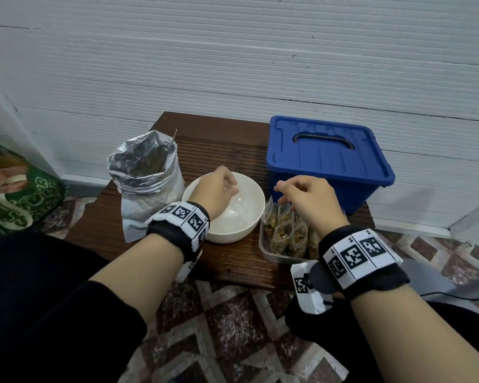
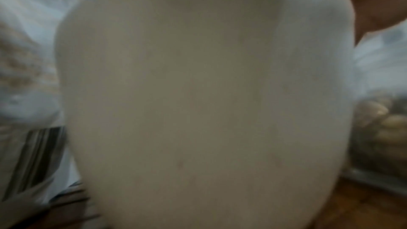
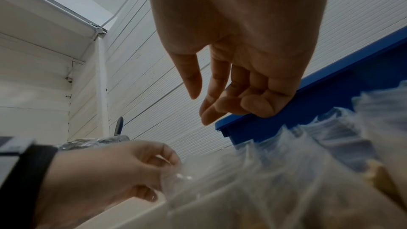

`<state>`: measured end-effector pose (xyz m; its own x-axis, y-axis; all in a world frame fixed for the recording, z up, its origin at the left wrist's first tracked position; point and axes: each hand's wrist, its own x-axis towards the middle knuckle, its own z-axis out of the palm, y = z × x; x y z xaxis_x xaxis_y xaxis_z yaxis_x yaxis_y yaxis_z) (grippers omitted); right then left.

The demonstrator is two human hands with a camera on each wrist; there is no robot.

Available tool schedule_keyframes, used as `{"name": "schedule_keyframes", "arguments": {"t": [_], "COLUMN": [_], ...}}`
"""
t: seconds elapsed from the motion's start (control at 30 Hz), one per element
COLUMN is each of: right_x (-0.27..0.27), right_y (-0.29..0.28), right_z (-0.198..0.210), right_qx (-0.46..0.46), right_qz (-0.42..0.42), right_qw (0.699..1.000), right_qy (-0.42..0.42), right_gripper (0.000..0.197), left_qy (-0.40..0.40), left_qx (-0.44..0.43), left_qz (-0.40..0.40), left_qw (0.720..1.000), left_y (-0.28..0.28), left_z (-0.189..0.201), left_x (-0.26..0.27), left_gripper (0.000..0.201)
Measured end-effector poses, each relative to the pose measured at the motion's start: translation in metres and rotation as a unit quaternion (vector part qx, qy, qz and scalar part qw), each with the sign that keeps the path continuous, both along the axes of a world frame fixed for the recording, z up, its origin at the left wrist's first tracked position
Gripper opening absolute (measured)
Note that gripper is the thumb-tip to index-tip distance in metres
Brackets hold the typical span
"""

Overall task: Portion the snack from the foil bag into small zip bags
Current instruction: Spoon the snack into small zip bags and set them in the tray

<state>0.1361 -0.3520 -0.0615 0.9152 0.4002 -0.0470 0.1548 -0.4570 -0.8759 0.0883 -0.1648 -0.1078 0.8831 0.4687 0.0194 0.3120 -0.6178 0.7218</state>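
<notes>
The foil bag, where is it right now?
In the head view the foil bag stands open on the left of the wooden table, just left of the white bowl, beyond the left hand.

L wrist view: blurred bowl [image 2: 198,102] close-up (fingers unseen)

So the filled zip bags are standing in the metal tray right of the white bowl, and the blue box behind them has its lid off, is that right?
Not quite. The blue box has its lid on, handle on top, as the head view shows. The rest holds: the filled zip bags stand in the metal tray, right of the white bowl.
</notes>
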Motion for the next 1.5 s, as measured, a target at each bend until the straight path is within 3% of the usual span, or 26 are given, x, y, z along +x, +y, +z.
{"name": "schedule_keyframes", "arguments": {"t": [0.1, 0.23, 0.3, 0.43, 0.57, 0.83, 0.93, 1.03, 1.1, 1.2, 1.33, 1.5], "right_x": [-0.001, -0.003, -0.004, -0.004, -0.003, -0.003, -0.002, -0.001, -0.001, -0.001, -0.002, -0.003], "right_y": [0.002, 0.006, 0.007, 0.005, 0.003, 0.004, 0.003, 0.002, 0.002, 0.004, 0.004, 0.002], "right_z": [-0.001, -0.002, 0.000, 0.003, 0.003, 0.004, 0.003, 0.002, 0.002, 0.003, 0.005, 0.007], "right_qx": [-0.015, 0.007, 0.030, 0.074, 0.069, 0.058, 0.048, 0.032, 0.032, 0.033, 0.038, 0.102], "right_qz": [0.003, -0.001, -0.004, -0.022, -0.012, -0.015, -0.022, -0.012, -0.010, 0.001, 0.010, -0.013], "right_qw": [1.000, 1.000, 1.000, 0.997, 0.997, 0.998, 0.998, 0.999, 0.999, 0.999, 0.999, 0.993], "right_qy": [-0.022, -0.022, -0.006, -0.004, 0.013, 0.028, 0.017, 0.010, 0.001, -0.013, -0.016, 0.050], "right_gripper": [0.015, 0.035, 0.037, 0.019, 0.019, 0.024, 0.025, 0.023, 0.023, 0.024, 0.023, 0.038], "left_qy": [-0.094, -0.164, -0.169, -0.175, -0.175, -0.172, -0.170, -0.160, -0.118, -0.107, -0.141, -0.161], "left_qx": [-0.084, -0.153, -0.184, -0.214, -0.227, -0.306, -0.233, -0.029, 0.098, 0.159, 0.138, 0.108], "left_qz": [0.025, 0.032, 0.032, 0.031, 0.034, 0.058, 0.037, -0.083, -0.170, -0.213, -0.201, -0.180], "left_qw": [0.992, 0.974, 0.968, 0.961, 0.958, 0.935, 0.957, 0.983, 0.973, 0.958, 0.960, 0.964], "left_y": [-0.002, -0.010, -0.016, -0.024, -0.022, -0.025, -0.024, -0.023, -0.023, -0.025, -0.025, -0.026], "left_z": [0.017, 0.031, 0.035, 0.041, 0.042, 0.047, 0.042, 0.044, 0.047, 0.045, 0.041, 0.043], "left_x": [0.001, 0.001, 0.001, 0.000, -0.003, -0.006, -0.007, -0.012, -0.014, -0.013, -0.010, -0.009], "left_gripper": [0.016, 0.024, 0.022, 0.016, 0.025, 0.008, 0.040, 0.081, 0.099, 0.092, 0.073, 0.062]}}
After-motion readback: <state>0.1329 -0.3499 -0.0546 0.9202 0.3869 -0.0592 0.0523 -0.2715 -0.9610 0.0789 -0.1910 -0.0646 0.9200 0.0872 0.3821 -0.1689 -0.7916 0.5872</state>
